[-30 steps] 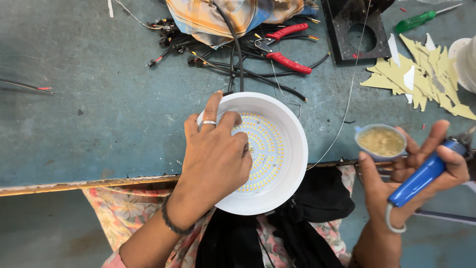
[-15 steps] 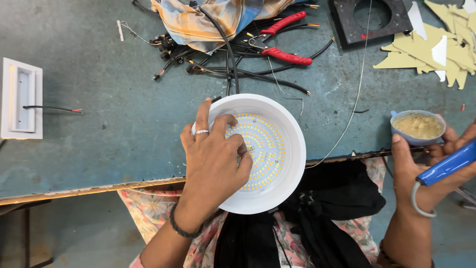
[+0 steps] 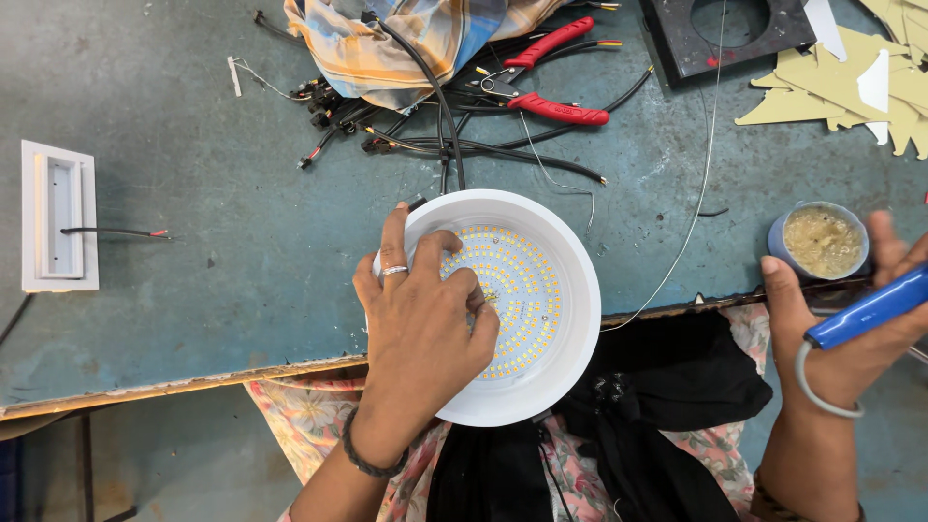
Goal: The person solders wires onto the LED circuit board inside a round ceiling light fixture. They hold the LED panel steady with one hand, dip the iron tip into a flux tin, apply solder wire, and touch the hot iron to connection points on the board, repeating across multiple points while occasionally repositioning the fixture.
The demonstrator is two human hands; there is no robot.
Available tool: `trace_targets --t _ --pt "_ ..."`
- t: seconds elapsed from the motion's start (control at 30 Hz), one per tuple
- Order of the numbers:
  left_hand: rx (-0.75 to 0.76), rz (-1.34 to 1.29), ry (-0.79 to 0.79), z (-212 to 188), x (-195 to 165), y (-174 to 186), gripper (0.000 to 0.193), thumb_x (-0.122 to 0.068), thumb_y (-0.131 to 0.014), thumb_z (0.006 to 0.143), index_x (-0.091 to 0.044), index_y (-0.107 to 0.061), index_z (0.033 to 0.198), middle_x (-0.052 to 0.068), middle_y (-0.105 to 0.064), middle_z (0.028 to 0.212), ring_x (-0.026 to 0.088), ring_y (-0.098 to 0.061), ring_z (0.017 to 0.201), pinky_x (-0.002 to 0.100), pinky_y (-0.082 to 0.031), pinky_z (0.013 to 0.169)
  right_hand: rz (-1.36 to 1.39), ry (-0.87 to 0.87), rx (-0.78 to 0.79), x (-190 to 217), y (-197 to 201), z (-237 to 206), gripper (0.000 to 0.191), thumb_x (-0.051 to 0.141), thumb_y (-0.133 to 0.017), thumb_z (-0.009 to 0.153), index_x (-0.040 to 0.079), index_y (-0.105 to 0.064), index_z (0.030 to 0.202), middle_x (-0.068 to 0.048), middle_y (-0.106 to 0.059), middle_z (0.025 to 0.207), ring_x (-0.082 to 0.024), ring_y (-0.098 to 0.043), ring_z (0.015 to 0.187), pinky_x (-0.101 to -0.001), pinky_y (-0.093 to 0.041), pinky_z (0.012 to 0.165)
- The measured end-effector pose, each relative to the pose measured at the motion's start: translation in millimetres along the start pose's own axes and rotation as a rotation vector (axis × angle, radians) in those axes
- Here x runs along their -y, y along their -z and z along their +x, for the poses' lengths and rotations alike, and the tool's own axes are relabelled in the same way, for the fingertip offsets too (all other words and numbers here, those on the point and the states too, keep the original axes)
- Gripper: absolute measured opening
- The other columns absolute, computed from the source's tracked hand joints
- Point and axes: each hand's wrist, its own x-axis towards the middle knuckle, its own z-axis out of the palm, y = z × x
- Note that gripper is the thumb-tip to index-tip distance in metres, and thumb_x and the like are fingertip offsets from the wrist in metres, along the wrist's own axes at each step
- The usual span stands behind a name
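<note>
A round white lamp housing (image 3: 572, 290) with a disc of many small yellow LEDs (image 3: 527, 290) lies at the near edge of the blue-grey table. My left hand (image 3: 420, 324), with a ring and a wrist band, rests on it, fingertips pressing on the LED disc near its middle. My right hand (image 3: 836, 324) is off to the right at the table edge and grips a blue-handled tool (image 3: 870, 307). Just above that hand sits a small blue tub of yellowish paste (image 3: 820, 238).
Red-handled pliers (image 3: 556, 108) and a tangle of black wires (image 3: 425, 135) lie behind the lamp under a checked cloth (image 3: 416, 34). A white rectangular fitting (image 3: 58, 217) sits at the left, a black square frame (image 3: 725, 34) and yellow card scraps (image 3: 851, 82) at the back right. A thin wire (image 3: 691, 232) runs across the table.
The view has shifted left, bringing the white fitting into sight. My right hand with the blue tool has moved to the right, away from the paste tub; the left hand stays on the LED disc.
</note>
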Motion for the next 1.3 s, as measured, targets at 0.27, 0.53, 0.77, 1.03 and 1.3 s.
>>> trace_targets --t 0.27,0.53,0.77,1.03,1.3 --pt "0.026 0.021 0.02 4 -3 0 0.012 -0.022 -0.072 0.07 -0.011 -0.072 0.063 0.012 -0.062 0.123 0.046 -0.034 0.141 0.061 -0.027 0.099 0.12 0.018 -0.078 24 1 1 0.08 -0.002 -0.069 0.104 0.015 -0.016 0.161 -0.021 -0.032 0.167 -0.033 -0.041 0.152 -0.0422 -0.036 0.125" --pt "0.07 0.036 0.042 7 -5 0 0.014 -0.024 -0.074 0.067 -0.011 -0.071 0.062 0.011 -0.061 0.124 0.045 -0.032 0.141 0.061 -0.027 0.095 0.508 -0.033 -0.132 58 8 -15 0.041 0.019 -0.065 0.114 0.01 -0.046 0.149 -0.022 -0.066 0.137 -0.031 -0.072 0.108 -0.0353 -0.067 0.091" --pt "0.103 0.046 0.044 8 -4 2 0.015 -0.028 -0.075 0.067 -0.013 -0.073 0.066 0.009 -0.06 0.124 0.045 -0.029 0.142 0.064 -0.025 0.097 0.722 -0.265 -0.174 82 19 11 0.043 0.037 -0.072 0.101 -0.004 -0.067 0.114 -0.016 -0.073 0.091 -0.018 -0.073 0.066 -0.023 -0.061 0.06" --pt "0.16 0.091 0.083 7 -5 -1 0.014 -0.029 -0.075 0.065 -0.016 -0.074 0.071 0.007 -0.058 0.131 0.045 -0.024 0.143 0.063 -0.021 0.099 0.336 -0.235 0.085 94 13 54 0.015 0.014 -0.07 0.089 0.0 -0.074 0.094 -0.003 -0.072 0.074 -0.009 -0.065 0.057 -0.0211 -0.049 0.053" --pt "0.157 0.075 0.087 7 -4 1 0.013 -0.028 -0.075 0.064 -0.017 -0.074 0.071 0.008 -0.058 0.132 0.046 -0.023 0.143 0.063 -0.021 0.098 0.343 -0.242 0.167 107 9 83 0.011 0.012 -0.069 0.089 0.002 -0.074 0.092 -0.003 -0.073 0.075 -0.007 -0.06 0.054 -0.0222 -0.045 0.053"
